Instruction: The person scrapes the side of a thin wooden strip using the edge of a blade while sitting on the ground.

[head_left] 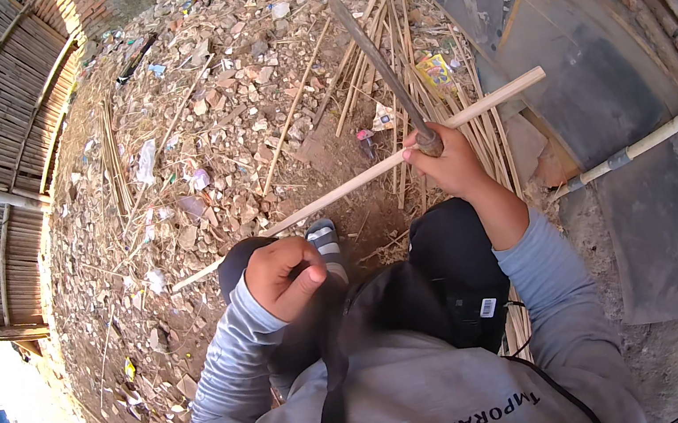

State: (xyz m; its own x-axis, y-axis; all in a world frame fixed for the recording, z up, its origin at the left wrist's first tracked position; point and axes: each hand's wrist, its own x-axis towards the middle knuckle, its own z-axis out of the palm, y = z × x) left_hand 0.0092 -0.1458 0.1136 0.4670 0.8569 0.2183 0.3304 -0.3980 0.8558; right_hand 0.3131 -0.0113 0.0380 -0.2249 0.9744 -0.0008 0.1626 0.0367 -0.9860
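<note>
In the head view, the right hand (449, 161) is gripping the handle of a long knife (374, 53), its blade pointing far, while a pale stick (499, 98) is crossing beside that hand from near left to far right; whether the fingers are also pinching the stick, I cannot tell. The left hand (280, 277) is hanging loosely curled by the left knee (242, 250), its contents hidden. Seemingly the person is readying the stick for the blade, the next move calling for a steadying left hold.
</note>
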